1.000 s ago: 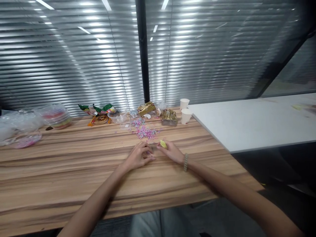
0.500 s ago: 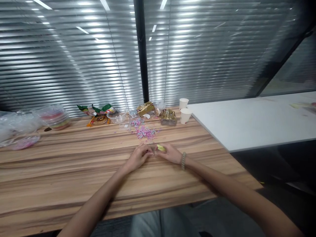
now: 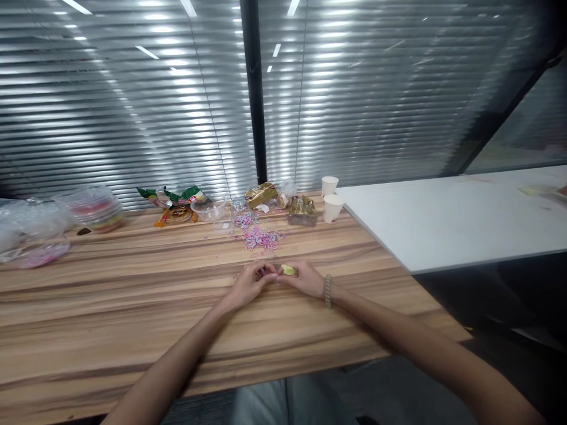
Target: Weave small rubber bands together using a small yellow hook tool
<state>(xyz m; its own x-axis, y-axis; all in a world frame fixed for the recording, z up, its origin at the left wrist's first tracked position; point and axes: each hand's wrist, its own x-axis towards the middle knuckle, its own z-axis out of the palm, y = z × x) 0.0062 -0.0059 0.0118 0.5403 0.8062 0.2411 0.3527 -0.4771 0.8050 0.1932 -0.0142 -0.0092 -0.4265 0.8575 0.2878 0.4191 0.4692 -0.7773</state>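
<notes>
Just above the wooden table (image 3: 133,319), my left hand (image 3: 248,285) and my right hand (image 3: 306,279) meet at the fingertips. The fingers of my left hand are curled into a pinch; what they hold is too small to make out, though a hint of pink shows inside. A small crumpled yellow-green piece (image 3: 289,270) is tucked in my right hand, which also pinches toward the left fingertips. Beyond both hands lies a loose pile of small pink, purple and pale blue pieces (image 3: 261,237). A beaded bracelet (image 3: 328,290) circles my right wrist.
Behind the pile stand a clear plastic bowl (image 3: 208,210), gold wrappers (image 3: 302,210) and two paper cups (image 3: 333,208). Green snack packets (image 3: 190,193) lie left of these. Stacked clear tubs (image 3: 95,209) and plastic bags (image 3: 31,221) fill the far left. A white table (image 3: 452,224) adjoins on the right.
My hands have come together, so the fingertips that were slightly apart now touch. The yellow-green piece sits a little lower in my right hand. The pile and containers have not moved.
</notes>
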